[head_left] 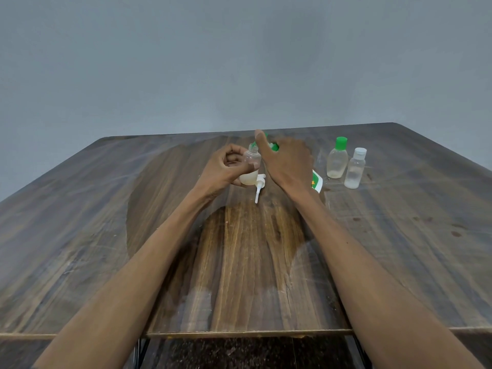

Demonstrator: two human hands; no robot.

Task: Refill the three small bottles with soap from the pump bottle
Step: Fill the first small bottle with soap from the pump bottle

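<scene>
My left hand (226,166) grips a small round clear bottle (251,166) with pale soap in its lower part and no cap on its neck. My right hand (287,161) is wrapped around the tilted pump bottle (316,182). Its white and green label end shows below my wrist, and a green part shows by my fingers next to the small bottle's mouth. Most of the pump bottle is hidden by the hand. The white pump head (259,186) lies on the table under both hands. Two more small bottles stand to the right, a green-capped one (337,158) and a white-capped one (355,169).
The dark wooden table (133,235) reaches to a grey wall behind. Its front edge (239,334) runs below my forearms, with black legs beneath it. A small clear object (322,157) sits just left of the green-capped bottle.
</scene>
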